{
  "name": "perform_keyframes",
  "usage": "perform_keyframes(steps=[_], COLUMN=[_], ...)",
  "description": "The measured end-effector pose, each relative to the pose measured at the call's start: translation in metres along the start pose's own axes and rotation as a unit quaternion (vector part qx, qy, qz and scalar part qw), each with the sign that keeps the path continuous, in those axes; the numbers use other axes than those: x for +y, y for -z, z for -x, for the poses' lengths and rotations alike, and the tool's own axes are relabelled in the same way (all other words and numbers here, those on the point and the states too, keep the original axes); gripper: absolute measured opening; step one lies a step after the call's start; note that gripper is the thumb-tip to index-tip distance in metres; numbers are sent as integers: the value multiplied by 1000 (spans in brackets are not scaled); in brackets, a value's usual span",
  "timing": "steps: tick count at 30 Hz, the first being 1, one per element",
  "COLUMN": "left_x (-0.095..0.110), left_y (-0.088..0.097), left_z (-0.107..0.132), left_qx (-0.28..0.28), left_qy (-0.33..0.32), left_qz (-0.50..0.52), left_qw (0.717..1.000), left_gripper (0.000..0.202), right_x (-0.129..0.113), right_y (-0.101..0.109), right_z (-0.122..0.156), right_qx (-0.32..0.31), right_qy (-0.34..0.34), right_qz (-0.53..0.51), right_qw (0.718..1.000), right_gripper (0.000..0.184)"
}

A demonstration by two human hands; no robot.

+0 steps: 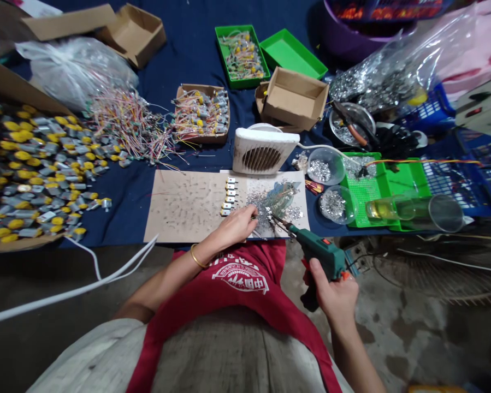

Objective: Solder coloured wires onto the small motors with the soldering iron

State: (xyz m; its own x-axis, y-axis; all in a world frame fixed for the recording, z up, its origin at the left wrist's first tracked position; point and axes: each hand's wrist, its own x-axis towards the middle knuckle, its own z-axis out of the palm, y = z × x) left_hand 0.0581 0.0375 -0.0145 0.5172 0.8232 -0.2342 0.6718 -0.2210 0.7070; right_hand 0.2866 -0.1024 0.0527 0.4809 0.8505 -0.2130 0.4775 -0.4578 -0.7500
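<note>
My right hand [336, 292] grips a green soldering gun [321, 248] with a red button. Its thin tip reaches left over a pile of small silvery metal parts [258, 206] on a cardboard sheet [183, 210]. My left hand [241, 222], with a bangle at the wrist, rests at the near edge of that pile, thumb and fingers pinched. Whatever lies between those fingers is too small to make out. Just beyond the left hand, several small motors [229, 195] stand in a column. A translucent bluish piece [284, 197] lies under the pile's right side.
A white fan box [265, 150] stands behind the sheet. Left are loose motors with yellow ends [32, 174] and tangled wires [126, 123]. Right are plastic cups of metal bits [333, 203], green baskets [362, 188] and a clear tumbler [444, 213]. A white cable [93, 285] crosses lower left.
</note>
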Motion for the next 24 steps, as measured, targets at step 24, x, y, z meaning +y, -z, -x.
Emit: perform_keyframes(steps=[24], left_x=[0], left_y=[-2], left_z=[-3], left_qx=[-9], left_qy=[-1], left_qz=[112], left_qw=[994], left_gripper=[13], right_x=[10], right_y=[12], right_z=[16], right_qx=[55], right_qy=[-33], right_qz=[-46], right_qw=[997], right_gripper=[53])
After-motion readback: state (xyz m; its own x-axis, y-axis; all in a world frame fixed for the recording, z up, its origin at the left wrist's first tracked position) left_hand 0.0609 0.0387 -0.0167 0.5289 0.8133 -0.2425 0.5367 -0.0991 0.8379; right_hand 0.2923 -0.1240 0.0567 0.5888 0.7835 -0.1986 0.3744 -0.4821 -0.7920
